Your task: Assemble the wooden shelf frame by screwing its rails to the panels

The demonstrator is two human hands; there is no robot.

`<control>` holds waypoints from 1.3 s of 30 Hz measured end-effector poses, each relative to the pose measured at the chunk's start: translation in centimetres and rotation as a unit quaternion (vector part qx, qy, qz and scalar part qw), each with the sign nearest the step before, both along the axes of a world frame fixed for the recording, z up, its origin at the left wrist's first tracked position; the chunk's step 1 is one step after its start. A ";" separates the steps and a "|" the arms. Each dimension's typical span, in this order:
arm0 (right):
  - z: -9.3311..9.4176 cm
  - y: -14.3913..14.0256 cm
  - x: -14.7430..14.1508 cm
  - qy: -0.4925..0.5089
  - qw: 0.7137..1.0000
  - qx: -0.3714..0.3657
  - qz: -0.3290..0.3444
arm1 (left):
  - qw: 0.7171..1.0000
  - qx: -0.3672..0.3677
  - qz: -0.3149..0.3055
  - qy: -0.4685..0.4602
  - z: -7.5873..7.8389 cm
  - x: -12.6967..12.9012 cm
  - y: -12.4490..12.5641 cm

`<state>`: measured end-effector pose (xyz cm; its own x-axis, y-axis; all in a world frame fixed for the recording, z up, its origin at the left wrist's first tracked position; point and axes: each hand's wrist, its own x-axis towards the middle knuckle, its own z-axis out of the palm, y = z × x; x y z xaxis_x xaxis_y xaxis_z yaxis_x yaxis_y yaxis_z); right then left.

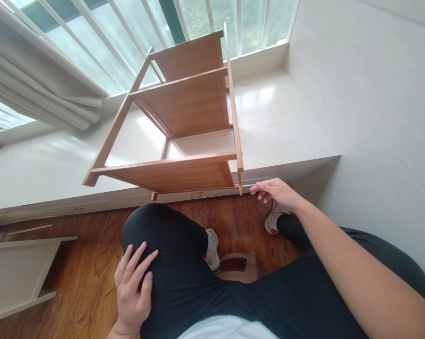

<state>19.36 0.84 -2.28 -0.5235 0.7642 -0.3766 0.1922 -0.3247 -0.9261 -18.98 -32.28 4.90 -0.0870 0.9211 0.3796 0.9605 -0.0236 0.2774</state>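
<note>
A wooden three-shelf rack (194,106) lies in front of me on the pale window ledge, its near end jutting past the ledge's front edge. My right hand (274,190) is just right of the rack's near right leg (240,162), apart from it. Its thumb and fingers are pinched together; whatever they hold, if anything, is too small to make out. My left hand (134,287) rests on my left knee with its fingers spread, holding nothing. The nearest shelf panel (170,176) faces my knees.
The ledge (279,122) runs under a barred window, with a grey curtain (39,70) at left. A white wall (385,117) rises on the right. A brownish plastic stool (251,268) shows between my legs. A white panel piece (18,270) stands on the wood floor (88,263).
</note>
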 end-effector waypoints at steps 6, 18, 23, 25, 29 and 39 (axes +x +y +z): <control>-1.1 0.2 0.3 -0.091 0.939 0.318 0.092 | 1.000 -0.004 -0.002 0.002 0.0 0.0 0.0; -2.1 0.2 0.0 -0.083 0.973 0.185 0.111 | 1.000 -0.003 0.003 0.001 -0.1 -0.1 -0.2; -2.4 -0.2 -1.2 0.020 0.995 -0.101 0.016 | 1.000 0.000 0.007 0.001 -0.1 -0.1 -0.3; -2.5 -0.4 -1.6 0.054 0.988 -0.147 -0.017 | 1.000 0.001 0.006 0.001 -0.1 0.0 -0.3; -2.2 -0.7 -2.1 0.113 0.969 -0.217 -0.041 | 1.000 -0.001 0.006 0.002 0.0 0.1 -0.2; -1.1 -0.6 -2.2 0.128 0.978 -0.156 -0.047 | 1.000 -0.006 0.008 0.004 0.0 0.0 -0.2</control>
